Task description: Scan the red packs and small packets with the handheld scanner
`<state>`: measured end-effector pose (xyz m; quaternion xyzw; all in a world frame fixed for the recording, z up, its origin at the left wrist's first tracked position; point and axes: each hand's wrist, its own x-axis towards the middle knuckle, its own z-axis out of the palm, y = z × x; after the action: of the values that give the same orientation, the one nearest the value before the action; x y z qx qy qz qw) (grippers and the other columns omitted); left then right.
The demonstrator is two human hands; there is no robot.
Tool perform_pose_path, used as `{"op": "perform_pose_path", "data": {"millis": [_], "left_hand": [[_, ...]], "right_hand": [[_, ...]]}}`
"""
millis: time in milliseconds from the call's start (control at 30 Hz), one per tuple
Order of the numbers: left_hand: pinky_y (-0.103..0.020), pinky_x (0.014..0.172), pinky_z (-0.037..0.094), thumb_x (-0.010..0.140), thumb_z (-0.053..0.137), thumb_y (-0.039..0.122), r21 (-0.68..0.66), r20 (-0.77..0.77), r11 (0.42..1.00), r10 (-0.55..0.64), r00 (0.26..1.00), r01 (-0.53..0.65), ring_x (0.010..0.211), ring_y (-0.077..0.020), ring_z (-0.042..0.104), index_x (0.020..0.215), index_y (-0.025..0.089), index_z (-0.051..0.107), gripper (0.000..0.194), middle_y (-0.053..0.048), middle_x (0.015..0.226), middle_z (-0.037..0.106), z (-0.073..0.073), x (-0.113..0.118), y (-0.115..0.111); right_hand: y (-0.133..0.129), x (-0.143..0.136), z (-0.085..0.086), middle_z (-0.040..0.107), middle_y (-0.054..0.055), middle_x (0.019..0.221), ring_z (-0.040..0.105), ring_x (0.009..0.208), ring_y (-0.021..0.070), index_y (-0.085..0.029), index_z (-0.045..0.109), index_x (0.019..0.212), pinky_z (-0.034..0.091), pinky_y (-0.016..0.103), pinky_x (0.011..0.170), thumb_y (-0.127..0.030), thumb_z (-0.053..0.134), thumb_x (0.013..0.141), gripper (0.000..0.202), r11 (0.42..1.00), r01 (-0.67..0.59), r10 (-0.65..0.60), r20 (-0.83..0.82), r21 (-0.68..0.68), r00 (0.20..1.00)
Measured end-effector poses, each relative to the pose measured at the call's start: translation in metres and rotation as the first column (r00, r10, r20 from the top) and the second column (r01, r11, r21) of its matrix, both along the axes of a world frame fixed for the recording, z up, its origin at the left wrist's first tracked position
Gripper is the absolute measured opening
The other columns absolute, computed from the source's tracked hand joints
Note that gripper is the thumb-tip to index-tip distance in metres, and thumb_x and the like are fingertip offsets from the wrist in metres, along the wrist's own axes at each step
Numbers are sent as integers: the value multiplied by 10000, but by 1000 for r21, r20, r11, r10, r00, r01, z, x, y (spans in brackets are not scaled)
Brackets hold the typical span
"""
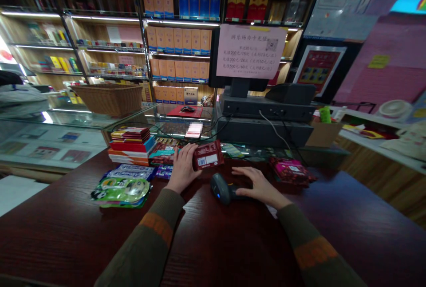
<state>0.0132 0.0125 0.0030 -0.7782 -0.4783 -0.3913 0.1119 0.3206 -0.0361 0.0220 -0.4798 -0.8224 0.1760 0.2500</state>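
Observation:
My left hand (184,168) grips a brown snack packet (208,155) by its left end, its white barcode label facing me. Just right of it, a dark handheld barcode scanner (221,189) with a small blue light rests on the dark wooden counter. Over the scanner's handle is my right hand (256,185), thumb and fingers apart; whether it touches the handle I cannot tell. Left of my left hand are a stack of small boxes (129,147), green panda packets (123,189) and purple packets (163,171). Dark red and pink packets (291,171) lie to the right.
A till monitor with a pink paper sign (251,52) stands behind the counter on a dark base (259,129). A wicker basket (109,98) sits on a glass case at left. Shelves of boxes (178,41) line the back wall; a cardboard box (322,134) stands right.

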Motion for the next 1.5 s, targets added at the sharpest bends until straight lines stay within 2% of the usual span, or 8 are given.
{"op": "perform_pose_path", "data": {"millis": [100,167,300,433,533,700,867,1500], "left_hand": [[-567,1254,114,726,731,252,-1,-11,1000,-2,1000,2,1447,-307,388,1450,207,362,814,-133,1486,508,1,-1,-1],[-564,1254,111,726,732,257,2,-13,1000,0,1000,0,1443,-305,394,1450,206,363,814,-132,1484,511,2,-2,-1],[-563,1255,106,718,732,253,5,-16,1000,7,1000,-7,1432,-306,410,1449,204,368,818,-135,1469,527,1,-4,-1],[-573,1252,110,718,730,245,6,-23,1000,12,1000,-12,1426,-312,416,1453,205,366,821,-136,1471,526,0,-6,0],[-576,1251,113,719,730,244,3,-24,1000,16,1000,-16,1425,-311,420,1455,210,368,821,-136,1474,523,-1,-6,0],[-573,1255,95,741,728,254,5,-32,1000,14,999,-14,1431,-303,411,1456,210,371,800,-130,1488,511,0,-6,-1],[-572,1257,90,760,724,269,20,-43,1000,8,999,-7,1446,-297,390,1471,212,359,801,-132,1492,506,1,-5,-2],[-590,1254,86,729,730,238,22,-41,1000,5,999,-4,1444,-312,396,1475,222,370,828,-136,1483,518,-2,-4,0]], "right_hand": [[-6,-2,3,661,102,1306,520,1267,337,-280,547,1409,331,511,1110,-631,813,662,867,998,-25,31,119,-49,992],[-10,-6,4,685,93,1226,560,1197,322,-271,552,1399,351,490,1084,-590,841,640,872,998,-36,45,178,-56,983],[-13,-13,1,691,69,1162,592,1145,293,-269,588,1326,319,494,1104,-467,849,667,736,997,-66,71,223,-32,972],[-12,-14,-6,703,47,1161,615,1120,274,-292,629,1205,287,524,1132,-381,802,732,512,996,-93,94,203,-11,975],[-11,-12,-6,709,37,1165,628,1117,264,-294,631,1175,271,538,1151,-352,778,752,452,995,-100,95,174,16,980],[-15,-13,6,706,42,1179,624,1141,264,-281,617,1193,222,549,1183,-379,786,752,482,996,-72,64,123,58,990],[-20,-17,17,710,39,1169,616,1146,268,-283,623,1192,205,547,1191,-399,819,726,519,991,-97,87,99,94,991],[-22,-22,17,706,43,1144,616,1103,274,-301,656,1146,185,570,1199,-422,804,734,454,989,-126,118,105,74,987]]}}
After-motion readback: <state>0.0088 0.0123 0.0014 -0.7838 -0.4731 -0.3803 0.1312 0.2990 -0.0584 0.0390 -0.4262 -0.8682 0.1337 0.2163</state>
